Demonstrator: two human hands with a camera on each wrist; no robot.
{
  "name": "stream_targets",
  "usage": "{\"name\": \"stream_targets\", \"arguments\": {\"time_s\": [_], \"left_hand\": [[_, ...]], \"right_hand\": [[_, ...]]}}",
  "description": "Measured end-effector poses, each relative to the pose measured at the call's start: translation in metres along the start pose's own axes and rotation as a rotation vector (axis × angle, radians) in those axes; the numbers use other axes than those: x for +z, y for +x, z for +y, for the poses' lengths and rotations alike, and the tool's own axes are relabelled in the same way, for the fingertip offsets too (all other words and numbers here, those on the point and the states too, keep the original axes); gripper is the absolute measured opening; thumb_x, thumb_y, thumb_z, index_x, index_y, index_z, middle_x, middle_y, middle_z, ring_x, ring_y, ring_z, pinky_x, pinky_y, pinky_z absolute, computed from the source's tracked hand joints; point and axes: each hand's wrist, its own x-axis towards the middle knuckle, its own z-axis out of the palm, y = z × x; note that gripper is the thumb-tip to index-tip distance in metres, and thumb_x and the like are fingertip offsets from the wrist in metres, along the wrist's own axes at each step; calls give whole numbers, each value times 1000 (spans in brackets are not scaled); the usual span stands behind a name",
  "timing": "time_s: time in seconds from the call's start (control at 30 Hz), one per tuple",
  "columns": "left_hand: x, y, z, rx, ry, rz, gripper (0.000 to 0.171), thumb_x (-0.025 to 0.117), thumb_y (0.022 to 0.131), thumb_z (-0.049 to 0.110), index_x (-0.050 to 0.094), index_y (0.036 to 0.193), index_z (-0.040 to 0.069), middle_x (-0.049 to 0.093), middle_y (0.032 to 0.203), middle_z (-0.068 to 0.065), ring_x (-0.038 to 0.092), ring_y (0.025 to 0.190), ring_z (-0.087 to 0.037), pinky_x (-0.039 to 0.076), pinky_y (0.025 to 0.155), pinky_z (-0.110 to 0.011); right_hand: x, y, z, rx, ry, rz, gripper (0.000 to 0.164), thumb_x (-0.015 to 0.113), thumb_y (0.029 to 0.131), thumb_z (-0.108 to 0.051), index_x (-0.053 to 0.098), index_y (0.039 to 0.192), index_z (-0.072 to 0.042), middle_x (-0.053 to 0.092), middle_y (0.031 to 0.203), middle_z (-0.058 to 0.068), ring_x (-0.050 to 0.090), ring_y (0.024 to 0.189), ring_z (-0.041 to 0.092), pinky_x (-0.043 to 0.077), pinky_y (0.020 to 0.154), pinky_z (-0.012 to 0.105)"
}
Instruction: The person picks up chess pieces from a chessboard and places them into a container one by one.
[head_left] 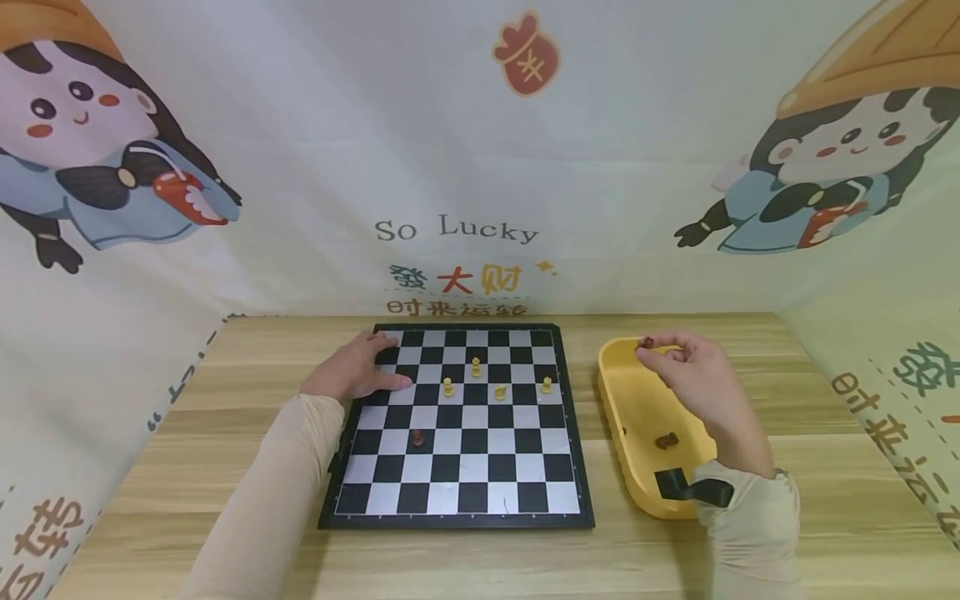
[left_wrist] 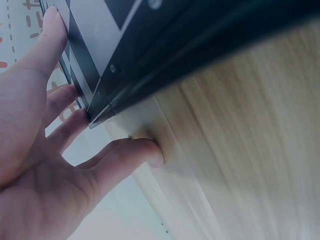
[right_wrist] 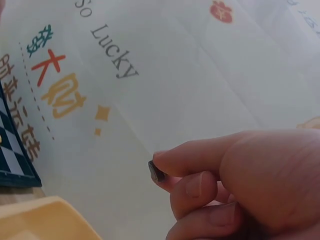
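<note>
A black-and-white chessboard (head_left: 475, 467) lies on the wooden table. My left hand (head_left: 351, 367) rests on its far left corner with fingers spread; in the left wrist view, fingers touch the board's edge and one reaches down to the tabletop. On the board are several yellow chess pieces (head_left: 476, 367) and one brown chess piece (head_left: 417, 437). My right hand (head_left: 693, 375) pinches a small brown chess piece (head_left: 647, 342) between thumb and forefinger, above the far end of a yellow tray (head_left: 637, 492). In the right wrist view only the end of that piece (right_wrist: 156, 171) shows.
More brown chess pieces (head_left: 666, 440) lie inside the tray, right of the board. A black strap (head_left: 693, 487) hangs from the right wrist over the tray's near rim. A printed cloth (head_left: 480, 167) stands behind the table and along both sides.
</note>
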Motion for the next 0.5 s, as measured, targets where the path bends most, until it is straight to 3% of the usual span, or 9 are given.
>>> {"name": "stream_targets", "arguments": {"time_s": [0.2,0.37,0.5], "left_hand": [[-1,-3,2,-2,-8,5,88,79,88,43,37,158,10,26,165,-25,33,149,-49,35,120,-63],[-1,-4,3,2,-5,12,88,79,88,43,38,158,9,28,165,-26,35,148,-49,36,119,-63],[-1,-4,3,-6,0,9,89,79,87,45,38,158,10,27,165,-25,34,149,-48,35,120,-63]], "right_hand": [[-5,4,9,29,-33,-49,45,60,102,-41,61,126,-3,54,81,-4,49,77,14,43,64,27],[-8,7,18,81,-48,-83,45,59,102,-39,60,126,-1,62,116,8,49,89,16,43,69,27],[-9,9,25,112,-69,-98,44,59,102,-38,61,127,-2,59,123,11,48,92,19,42,71,27]]}}
